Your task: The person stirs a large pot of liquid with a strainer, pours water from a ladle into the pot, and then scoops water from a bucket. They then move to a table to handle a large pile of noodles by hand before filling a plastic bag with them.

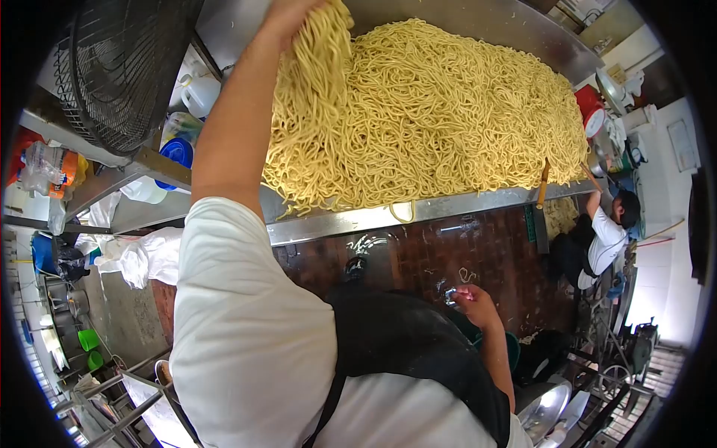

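Note:
A large heap of yellow noodles (455, 112) fills the long metal trough (351, 222) in front of me. My left hand (290, 13), partly cut off by the top edge, is raised over the heap's left end, closed around a hanging bunch of noodles (323, 56). Low on the right, my right hand (478, 305) is near my black apron (418, 343), its fingers closed on a small shiny item (450, 296) whose kind I cannot make out. One noodle loop (403, 213) droops over the trough's front edge.
Another person (609, 239) stands at the trough's right end, an arm reaching toward it. A wooden handle (543, 185) leans on the near rim. A black wire fan guard (112, 75) is at upper left. The red-brown floor (403, 257) looks wet, with noodle scraps.

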Motion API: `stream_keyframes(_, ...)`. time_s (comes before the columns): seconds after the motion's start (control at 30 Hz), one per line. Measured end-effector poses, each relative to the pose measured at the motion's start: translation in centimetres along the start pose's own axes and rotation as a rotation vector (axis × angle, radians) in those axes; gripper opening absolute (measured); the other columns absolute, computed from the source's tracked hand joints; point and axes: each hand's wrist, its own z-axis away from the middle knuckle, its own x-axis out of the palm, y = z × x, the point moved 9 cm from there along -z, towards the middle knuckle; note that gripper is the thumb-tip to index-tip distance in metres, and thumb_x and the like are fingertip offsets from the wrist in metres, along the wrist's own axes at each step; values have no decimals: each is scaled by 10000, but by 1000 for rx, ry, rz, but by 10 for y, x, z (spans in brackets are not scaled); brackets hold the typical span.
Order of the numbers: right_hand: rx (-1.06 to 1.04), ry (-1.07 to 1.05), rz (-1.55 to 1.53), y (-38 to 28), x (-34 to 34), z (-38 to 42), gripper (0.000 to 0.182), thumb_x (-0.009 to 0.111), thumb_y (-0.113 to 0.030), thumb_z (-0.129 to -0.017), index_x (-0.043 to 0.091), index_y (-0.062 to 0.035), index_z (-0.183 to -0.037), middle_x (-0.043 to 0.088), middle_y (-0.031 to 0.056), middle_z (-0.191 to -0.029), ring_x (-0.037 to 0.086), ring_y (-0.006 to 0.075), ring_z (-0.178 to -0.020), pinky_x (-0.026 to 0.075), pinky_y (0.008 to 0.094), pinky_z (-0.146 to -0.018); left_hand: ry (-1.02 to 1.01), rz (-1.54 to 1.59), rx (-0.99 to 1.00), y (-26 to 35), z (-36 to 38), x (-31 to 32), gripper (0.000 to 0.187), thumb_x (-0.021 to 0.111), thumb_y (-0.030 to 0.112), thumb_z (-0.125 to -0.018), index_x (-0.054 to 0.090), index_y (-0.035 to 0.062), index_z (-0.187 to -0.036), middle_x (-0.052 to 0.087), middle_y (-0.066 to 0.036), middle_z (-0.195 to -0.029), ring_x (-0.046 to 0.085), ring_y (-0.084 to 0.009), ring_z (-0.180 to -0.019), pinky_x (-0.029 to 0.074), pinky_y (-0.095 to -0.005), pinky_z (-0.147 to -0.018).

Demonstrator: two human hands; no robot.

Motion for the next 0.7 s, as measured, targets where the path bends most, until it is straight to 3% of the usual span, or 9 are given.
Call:
stream_keyframes(0.03, -1, -10, 16, 6, 3, -2, 418, 729, -273, -863, 661, 18, -1155, 717, 136, -1034, 675, 204, -965, 513, 323, -870, -190, -210, -159, -37, -2, 8, 402, 694, 140, -828, 611, 35, -1207, 677, -136, -1131, 697, -277, -958, 611, -438, -721)
stream_keyframes(0.1, -7, -14, 36, 7, 3, -2, 434, 728, -287, -860, 659, 21, -1158, 717, 145, -1045, 679, 212, -977, 514, 326, -873, -430, -691, -436, -83, 29, 12, 464, 722, 272, -827, 615, 69, -1231, 651, -110, -1219, 663, -268, -1038, 602, -432, -736)
stream_keyframes(0.13, -1, -20, 27, 5, 4, -1, 446, 726, -298, -858, 656, 23, -1160, 717, 153, -1051, 681, 221, -984, 515, 329, -876, -429, -691, -431, -78, 40, 14, 464, 722, 272, -827, 615, 69, -1231, 651, -110, -1219, 663, -268, -1038, 602, -432, -736)
stream_keyframes(0.23, -11, -10, 21, 9, 2, -4, 455, 727, -306, -858, 653, 25, -1162, 716, 157, -1045, 684, 223, -973, 520, 332, -863, -567, -1063, -452, -69, 62, 22, 598, 736, 401, -802, 596, 100, -1299, 634, -113, -1256, 641, -258, -1071, 591, -445, -756)
stream_keyframes(0.33, -7, -7, 25, 0, 1, 1, 449, 732, -305, -861, 652, 25, -1156, 716, 147, -1023, 683, 207, -940, 528, 328, -832, -542, -1006, -534, -63, 69, 18, 716, 743, 472, -778, 567, 87, -1356, 633, -123, -1248, 633, -245, -1072, 582, -451, -731)
stream_keyframes(0.43, -25, 6, 45, -30, -2, 15, 436, 739, -305, -863, 656, 18, -1143, 714, 130, -999, 678, 185, -909, 532, 322, -798, -439, -1017, -403, -55, 72, 16, 679, 737, 437, -812, 569, 71, -1358, 638, -111, -1235, 638, -232, -1052, 566, -419, -741)
stream_keyframes(0.5, -47, 50, 50, -39, -4, 17, 426, 743, -305, -863, 658, 11, -1136, 713, 120, -986, 674, 174, -893, 533, 318, -780, -222, -734, 84, -35, 83, 25, 536, 734, 352, -845, 617, 15, -1246, 663, -96, -1086, 644, -193, -907, 536, -336, -714)
stream_keyframes(0.63, -70, 10, 59, -20, 0, 3, 453, 743, -349, -852, 660, -11, -1143, 712, 125, -985, 684, 221, -880, 533, 337, -780, -35, -8, -191, -55, 188, 61, 449, 705, 269, -887, 608, 14, -1244, 692, -71, -1026, 652, -129, -887, 502, -275, -661)
stream_keyframes(0.7, -102, -4, 68, -20, 1, 2, 466, 741, -365, -848, 659, -16, -1147, 711, 127, -983, 686, 240, -874, 533, 344, -780, 1, -15, -317, -105, 237, 80, 413, 698, 229, -891, 609, 16, -1233, 700, -68, -962, 654, -121, -840, 498, -258, -672)
